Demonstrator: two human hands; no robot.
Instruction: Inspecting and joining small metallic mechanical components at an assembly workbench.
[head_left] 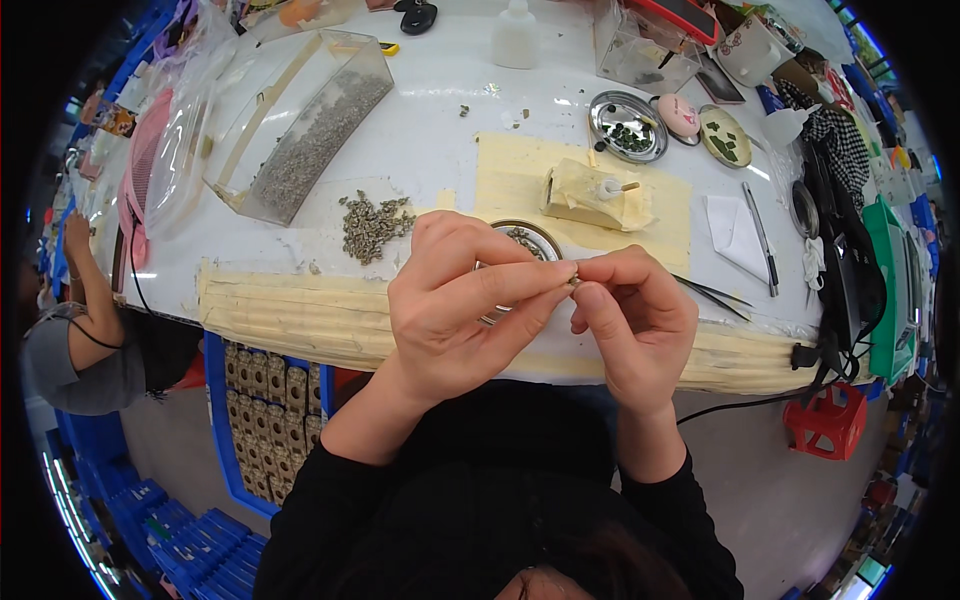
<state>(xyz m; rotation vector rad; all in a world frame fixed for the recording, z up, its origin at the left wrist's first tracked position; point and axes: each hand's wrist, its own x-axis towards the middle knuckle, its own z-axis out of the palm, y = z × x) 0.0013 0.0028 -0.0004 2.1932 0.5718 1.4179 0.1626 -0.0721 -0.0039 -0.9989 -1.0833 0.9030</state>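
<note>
Grey-metallic in tone, a tiny piece (573, 282) sits at the meeting fingertips of the left hand (455, 310) and right hand (640, 325), just above the near edge of the bench (430, 130). Each grip is closed, thumb and forefinger clamped on that piece, though it is too small for me to make out its shape. Directly behind the left fingers, partly hidden, stands a round metal dish (551, 238) holding similar bits.

Clockwise from the pinch: the tape-wrapped block (575, 195) lies at twelve; the steel dish of dark green pieces (600, 113) at one; black tweezers (715, 297) at three; a blue crate (217, 400) below the bench at eight; and at ten a loose heap of metallic bits (372, 230), with a clear plastic box (322, 85) farther out.
</note>
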